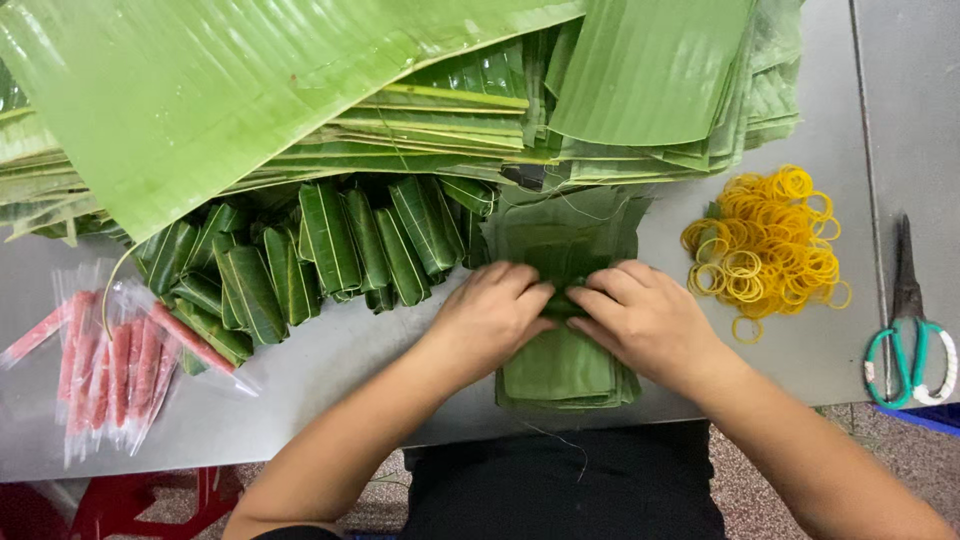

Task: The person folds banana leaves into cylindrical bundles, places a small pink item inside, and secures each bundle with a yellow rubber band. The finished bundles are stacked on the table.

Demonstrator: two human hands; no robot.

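We have both hands pressed together on a leaf stack (565, 365): left hand (490, 315) and right hand (645, 320) pinch a fold between their fingertips. Left of the left hand lies a pile of finished rolls (320, 255), so much seems done; pink sticks (110, 360) beyond them remain unwrapped. Right of the right hand sit rubber bands (765, 250), then scissors (910, 340). The table edge runs just beneath our wrists.

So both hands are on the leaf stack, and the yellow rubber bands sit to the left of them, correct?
Not quite. The head view shows the yellow rubber bands to the right of both hands, left hand and right hand, which do rest on the leaf stack.
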